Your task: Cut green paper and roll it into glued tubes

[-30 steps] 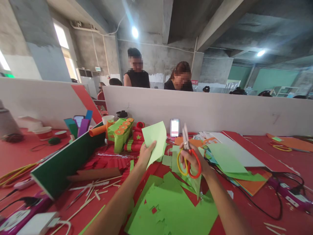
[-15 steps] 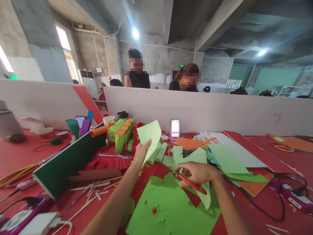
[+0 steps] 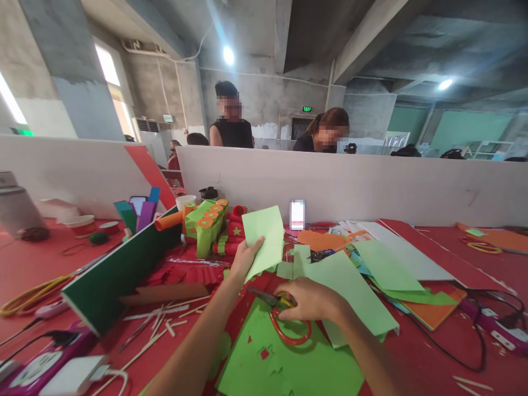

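Just one head cam, looking forward and down over the red surface [image 3: 37, 264], hands up close.

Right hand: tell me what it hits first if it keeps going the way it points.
The right hand, on the scissors, points left. Likely first contact is the left forearm just beyond the blade tips, though depth is unclear.

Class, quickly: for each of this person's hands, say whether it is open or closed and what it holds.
Left hand: closed, pinching a light green paper piece.
Right hand: closed over the red-handled scissors lying on the green sheet.
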Available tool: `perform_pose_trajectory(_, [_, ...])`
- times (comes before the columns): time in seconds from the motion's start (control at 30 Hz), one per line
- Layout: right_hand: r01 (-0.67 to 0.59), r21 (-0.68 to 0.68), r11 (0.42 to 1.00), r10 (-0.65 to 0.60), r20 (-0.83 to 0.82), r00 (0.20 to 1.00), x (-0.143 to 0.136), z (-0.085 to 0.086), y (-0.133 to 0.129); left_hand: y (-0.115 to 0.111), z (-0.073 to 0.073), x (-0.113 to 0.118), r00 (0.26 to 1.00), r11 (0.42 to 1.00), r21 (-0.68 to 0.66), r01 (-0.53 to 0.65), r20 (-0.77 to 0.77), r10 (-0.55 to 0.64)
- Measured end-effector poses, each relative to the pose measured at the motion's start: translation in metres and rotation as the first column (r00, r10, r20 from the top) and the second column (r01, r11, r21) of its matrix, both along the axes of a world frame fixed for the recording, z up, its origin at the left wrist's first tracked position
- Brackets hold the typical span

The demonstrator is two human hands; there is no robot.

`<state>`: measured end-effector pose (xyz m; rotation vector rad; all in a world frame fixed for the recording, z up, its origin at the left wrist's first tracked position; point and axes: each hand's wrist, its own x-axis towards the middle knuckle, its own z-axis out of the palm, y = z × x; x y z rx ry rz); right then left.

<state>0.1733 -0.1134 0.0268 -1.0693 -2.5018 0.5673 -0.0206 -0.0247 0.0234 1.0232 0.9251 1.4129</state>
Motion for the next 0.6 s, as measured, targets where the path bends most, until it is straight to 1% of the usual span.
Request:
perform_pose_trajectory(0.07, [0.000, -0.032, 0.999, -0.001, -0.022, 1.000, -0.003, 0.000, 0.000, 0.005, -0.003, -0.002, 0.999, 1.000, 0.008, -0.026, 0.023, 0.025])
perform_pose_trajectory(0.13, [0.054, -0.090, 0.994, -0.059, -0.054, 0.997, 0.002, 0.004, 0.003, 0.010, -0.006, -0.005, 0.998, 0.999, 0.012, -0.045, 0.055, 0.044])
perform_pose_trajectory(0.2, [0.181, -0.090, 0.979, -0.190, -0.102, 0.976, 0.015, 0.008, 0.011, 0.012, -0.007, -0.006, 0.995, 0.998, 0.011, -0.057, 0.080, 0.056])
perform_pose_trajectory(0.23, [0.258, -0.055, 0.965, -0.263, -0.124, 0.957, 0.026, 0.010, 0.016, 0.012, -0.007, -0.006, 0.994, 0.998, 0.010, -0.063, 0.090, 0.062])
perform_pose_trajectory(0.27, [0.360, 0.007, 0.933, -0.355, -0.141, 0.924, 0.039, 0.012, 0.022, 0.012, -0.006, -0.007, 0.993, 0.998, 0.009, -0.067, 0.095, 0.066])
perform_pose_trajectory(0.3, [0.469, 0.082, 0.879, -0.456, -0.138, 0.879, 0.054, 0.013, 0.027, 0.011, -0.005, -0.007, 0.993, 0.997, 0.007, -0.070, 0.099, 0.069])
perform_pose_trajectory(0.33, [0.566, 0.146, 0.811, -0.555, -0.114, 0.824, 0.070, 0.013, 0.033, 0.010, -0.004, -0.007, 0.992, 0.997, 0.006, -0.073, 0.102, 0.073])
perform_pose_trajectory(0.37, [0.661, 0.201, 0.723, -0.660, -0.081, 0.747, 0.087, 0.011, 0.037, 0.009, -0.003, -0.007, 0.992, 0.997, 0.005, -0.075, 0.106, 0.074])
perform_pose_trajectory(0.4, [0.723, 0.235, 0.650, -0.737, -0.035, 0.675, 0.104, 0.010, 0.040, 0.008, -0.001, -0.007, 0.992, 0.997, 0.004, -0.073, 0.108, 0.072])
perform_pose_trajectory(0.43, [0.761, 0.238, 0.603, -0.787, 0.025, 0.616, 0.120, 0.007, 0.042, 0.007, -0.001, -0.006, 0.992, 0.998, 0.003, -0.066, 0.107, 0.065])
perform_pose_trajectory(0.5, [0.813, 0.200, 0.547, -0.837, 0.141, 0.529, 0.146, 0.002, 0.043, 0.005, 0.000, -0.007, 0.994, 0.999, 0.000, -0.054, 0.099, 0.053])
perform_pose_trajectory(0.57, [0.840, 0.114, 0.530, -0.839, 0.213, 0.500, 0.163, -0.003, 0.043, 0.005, 0.000, -0.007, 0.995, 0.999, -0.005, -0.052, 0.082, 0.052])
perform_pose_trajectory(0.6, [0.846, 0.078, 0.527, -0.835, 0.231, 0.499, 0.169, -0.005, 0.042, 0.005, 0.000, -0.007, 0.996, 0.998, -0.006, -0.057, 0.072, 0.057])
